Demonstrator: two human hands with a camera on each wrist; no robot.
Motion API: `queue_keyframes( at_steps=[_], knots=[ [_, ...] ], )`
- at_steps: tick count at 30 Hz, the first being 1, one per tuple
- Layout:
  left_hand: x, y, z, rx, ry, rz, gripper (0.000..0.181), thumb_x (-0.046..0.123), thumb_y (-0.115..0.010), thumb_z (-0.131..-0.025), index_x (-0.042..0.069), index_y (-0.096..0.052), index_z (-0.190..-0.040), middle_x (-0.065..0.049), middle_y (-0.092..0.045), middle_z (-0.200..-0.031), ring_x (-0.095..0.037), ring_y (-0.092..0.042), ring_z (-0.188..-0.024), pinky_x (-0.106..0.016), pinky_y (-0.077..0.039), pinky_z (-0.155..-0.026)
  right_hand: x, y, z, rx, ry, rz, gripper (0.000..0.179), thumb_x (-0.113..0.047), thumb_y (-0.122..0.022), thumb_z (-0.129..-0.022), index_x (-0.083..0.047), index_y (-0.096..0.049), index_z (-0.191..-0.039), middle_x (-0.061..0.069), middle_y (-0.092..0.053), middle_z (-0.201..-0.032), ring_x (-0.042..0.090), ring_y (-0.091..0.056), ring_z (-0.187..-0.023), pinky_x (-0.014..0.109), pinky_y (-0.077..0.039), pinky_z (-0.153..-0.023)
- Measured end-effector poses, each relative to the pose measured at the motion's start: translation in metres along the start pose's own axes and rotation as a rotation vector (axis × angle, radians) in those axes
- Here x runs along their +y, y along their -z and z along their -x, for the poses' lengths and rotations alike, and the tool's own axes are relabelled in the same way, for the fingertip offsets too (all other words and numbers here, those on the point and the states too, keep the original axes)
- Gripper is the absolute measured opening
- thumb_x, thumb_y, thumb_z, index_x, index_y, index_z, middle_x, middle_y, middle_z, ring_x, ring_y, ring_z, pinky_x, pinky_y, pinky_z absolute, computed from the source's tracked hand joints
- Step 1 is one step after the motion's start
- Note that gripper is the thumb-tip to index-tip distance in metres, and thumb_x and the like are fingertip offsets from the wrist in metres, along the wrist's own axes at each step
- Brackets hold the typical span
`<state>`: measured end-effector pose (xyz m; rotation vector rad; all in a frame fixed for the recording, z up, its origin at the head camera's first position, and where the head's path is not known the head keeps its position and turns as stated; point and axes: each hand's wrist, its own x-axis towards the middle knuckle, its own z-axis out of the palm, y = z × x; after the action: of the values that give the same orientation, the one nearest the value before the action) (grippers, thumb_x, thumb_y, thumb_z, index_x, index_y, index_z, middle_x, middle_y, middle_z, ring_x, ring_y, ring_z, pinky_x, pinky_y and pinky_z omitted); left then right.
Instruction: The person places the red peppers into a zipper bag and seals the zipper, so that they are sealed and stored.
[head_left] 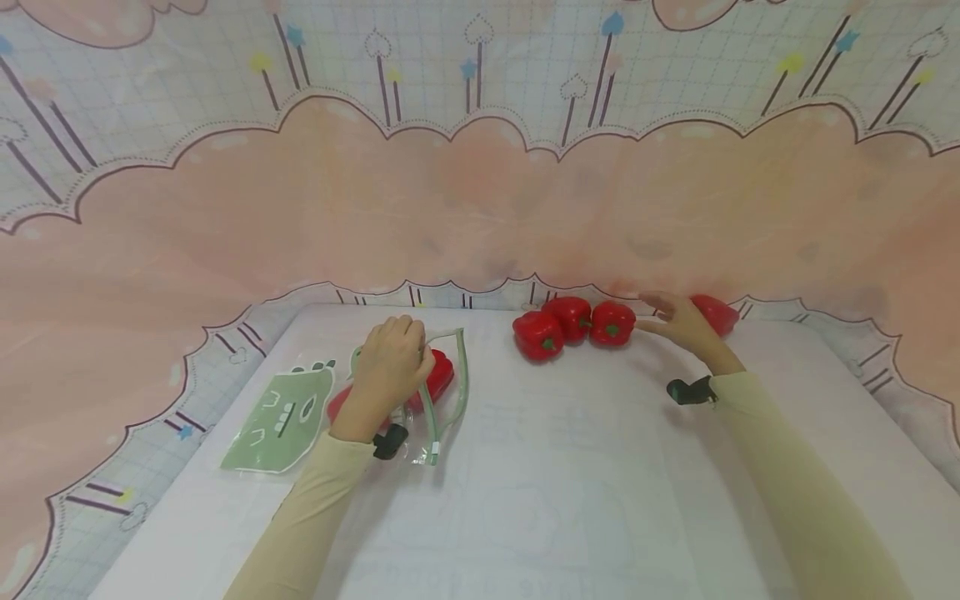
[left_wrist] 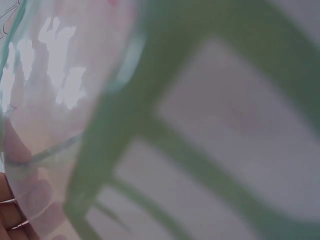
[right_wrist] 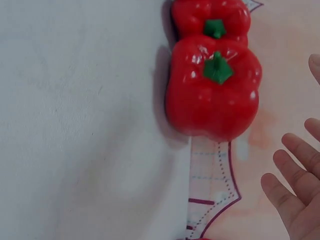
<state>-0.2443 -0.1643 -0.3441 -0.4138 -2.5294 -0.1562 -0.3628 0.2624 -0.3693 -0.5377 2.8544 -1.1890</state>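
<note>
My left hand (head_left: 386, 371) grips the upper part of a clear plastic bag with green edging (head_left: 462, 375). Inside the bag are red bell peppers (head_left: 441, 375), partly hidden by the hand. Blurred green print and clear plastic of the bag (left_wrist: 120, 115) fill the left wrist view, with fingers at its lower left. My right hand (head_left: 684, 327) holds nothing, its fingers spread beside a red bell pepper (head_left: 612, 323) with a green stem. Another red bell pepper (head_left: 715, 315) lies just beyond that hand, partly covered by it. In the right wrist view the bell pepper (right_wrist: 215, 105) is apart from the fingers.
Two more red bell peppers, one in front (head_left: 538, 335) and one behind (head_left: 567, 318), sit beside the first at the far edge of the white table (head_left: 555, 467). A flat green piece with a cartoon face (head_left: 273, 421) lies left of the bag. Patterned cloth (head_left: 480, 208) rises behind.
</note>
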Motion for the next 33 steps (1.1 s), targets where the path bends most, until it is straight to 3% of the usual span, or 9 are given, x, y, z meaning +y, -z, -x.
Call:
queue_keyframes(
  at_steps=[11,18,33],
  knots=[
    [-0.001,-0.002,-0.001,0.027,-0.025,-0.008,0.010,0.012,-0.061,-0.079,0.004,-0.055,-0.077,-0.008,-0.053,-0.074,-0.024,-0.050,-0.071,-0.036,-0.047,-0.068,0.016,0.001,-0.003,-0.053,-0.104,-0.011,0.068,-0.023,-0.063,-0.088,-0.005,-0.030,-0.145,0.023,-0.033,-0.148,0.044,-0.031,-0.136,0.058,-0.039,-0.099],
    [-0.002,-0.003,-0.002,0.042,-0.027,-0.009,0.010,0.011,-0.061,-0.079,0.004,-0.054,-0.076,-0.009,-0.053,-0.073,-0.024,-0.051,-0.071,-0.037,-0.047,-0.068,0.021,-0.001,-0.007,-0.088,-0.102,-0.051,0.068,-0.027,-0.062,-0.089,-0.003,-0.030,-0.144,0.024,-0.034,-0.147,0.044,-0.031,-0.136,0.057,-0.036,-0.101],
    [-0.001,-0.002,0.000,0.046,-0.025,0.005,0.010,0.010,-0.060,-0.079,0.003,-0.054,-0.076,-0.009,-0.053,-0.072,-0.024,-0.050,-0.070,-0.037,-0.047,-0.068,0.025,-0.010,-0.011,-0.128,-0.093,-0.092,0.065,-0.020,-0.060,-0.091,0.000,-0.028,-0.144,0.027,-0.034,-0.145,0.044,-0.031,-0.135,0.057,-0.034,-0.104]
  ],
)
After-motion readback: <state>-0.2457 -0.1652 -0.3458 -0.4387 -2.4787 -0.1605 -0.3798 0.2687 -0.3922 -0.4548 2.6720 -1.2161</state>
